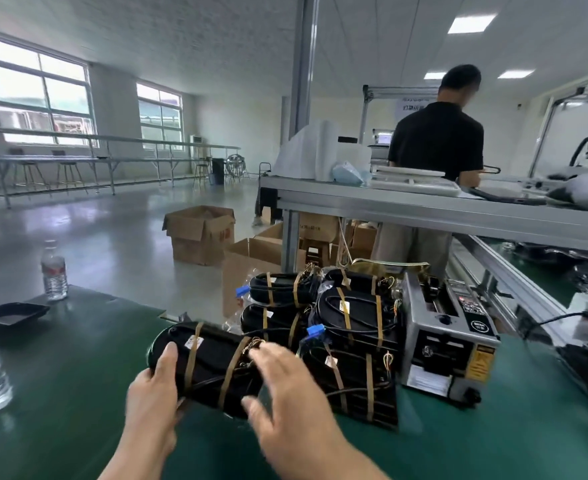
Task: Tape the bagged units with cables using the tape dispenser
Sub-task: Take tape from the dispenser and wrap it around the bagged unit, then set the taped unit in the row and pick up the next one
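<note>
Bench: the long green-matted bench (78, 393) carries everything within reach
Pile: a pile of black bagged units (351, 327), cables strapped on with tan tape bands, stands ahead and to the right of the hands
Dispenser: the grey box-shaped metal tape dispenser (448, 341) sits just beside the pile on its right, so the pile lies between it and the hands
Unit in hand: a black oblong bagged unit (213, 362) with two tan bands already round it and its cable lies directly before the hands, just left of the pile; whether it rests on the bench or is lifted I cannot tell
Long axis: it runs across the person, left end farther away, right end nearer and pointing toward the pile
Left hand: the left hand (154, 393) grips the unit's left end, thumb on top, fingers hidden beneath
Right hand: the right hand (285, 386) is blurred, fingers spread and straight over the right end, holding nothing; contact unclear
Coming move: the unit looks finished, so it likely goes rightward onto the pile, with the right hand the nearer one
</note>
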### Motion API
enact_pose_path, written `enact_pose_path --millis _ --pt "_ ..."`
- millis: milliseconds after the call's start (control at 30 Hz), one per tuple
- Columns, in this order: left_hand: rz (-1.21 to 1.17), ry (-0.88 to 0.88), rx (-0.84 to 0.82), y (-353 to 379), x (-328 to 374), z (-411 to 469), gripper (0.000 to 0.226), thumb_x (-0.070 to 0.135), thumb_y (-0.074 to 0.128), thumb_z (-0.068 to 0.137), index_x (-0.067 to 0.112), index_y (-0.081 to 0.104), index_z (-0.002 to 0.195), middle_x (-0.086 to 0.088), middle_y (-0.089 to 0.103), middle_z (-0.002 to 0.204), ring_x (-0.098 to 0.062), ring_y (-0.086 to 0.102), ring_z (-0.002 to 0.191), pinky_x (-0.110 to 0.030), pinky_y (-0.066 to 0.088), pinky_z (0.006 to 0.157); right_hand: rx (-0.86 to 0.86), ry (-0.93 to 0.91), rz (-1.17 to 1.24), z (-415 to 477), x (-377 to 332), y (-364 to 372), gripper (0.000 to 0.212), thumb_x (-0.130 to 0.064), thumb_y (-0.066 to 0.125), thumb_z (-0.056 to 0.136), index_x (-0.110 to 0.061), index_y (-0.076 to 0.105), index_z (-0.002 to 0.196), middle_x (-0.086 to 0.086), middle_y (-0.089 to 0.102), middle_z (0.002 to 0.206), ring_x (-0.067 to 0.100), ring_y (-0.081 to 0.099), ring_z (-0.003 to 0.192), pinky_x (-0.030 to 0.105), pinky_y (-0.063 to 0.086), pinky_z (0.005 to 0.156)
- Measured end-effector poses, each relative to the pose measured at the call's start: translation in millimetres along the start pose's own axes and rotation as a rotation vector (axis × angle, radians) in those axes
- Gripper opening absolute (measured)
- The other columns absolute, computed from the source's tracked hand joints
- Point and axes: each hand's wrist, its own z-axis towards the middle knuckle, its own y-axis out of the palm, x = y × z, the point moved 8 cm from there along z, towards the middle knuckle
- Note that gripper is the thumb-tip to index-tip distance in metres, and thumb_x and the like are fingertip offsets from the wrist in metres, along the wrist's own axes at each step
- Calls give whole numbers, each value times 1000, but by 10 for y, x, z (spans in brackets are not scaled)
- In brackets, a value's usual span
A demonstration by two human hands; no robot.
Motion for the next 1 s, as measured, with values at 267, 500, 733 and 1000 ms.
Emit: enact_pose_path --millis 267,500,733,1000 --pt "133 -46 -76 523 -332 398 35 35 58 98 22 49 129 -15 63 114 -35 63 94 -35 53 59 -183 38 -147 341 351 611 65 -20 48 101 -28 19 159 -3 4 168 11 -4 154 32 8 123" --pt "207 -62 -83 791 -426 418 31 36 57 98 28 51 127 -2 64 103 -23 64 88 -31 50 58 -61 51 -403 353 521 591 59 -54 92 36 -42 80 93 -15 76 102 3 72 99 14 57 68" --pt "694 -25 4 678 -409 456 56 51 48 97 12 47 137 -16 56 122 -39 64 98 -49 54 89 -43 88 -341 330 708 601 73 -39 98 32 -39 78 103 -11 74 111 7 70 108 18 59 75" --pt "995 1 75 723 -367 279 58 45 41 102 0 40 138 -22 38 139 -39 41 129 -47 40 99 -106 40 -161 304 793 796 53 -9 38 103 -28 36 153 -4 22 165 10 2 154 29 18 122"
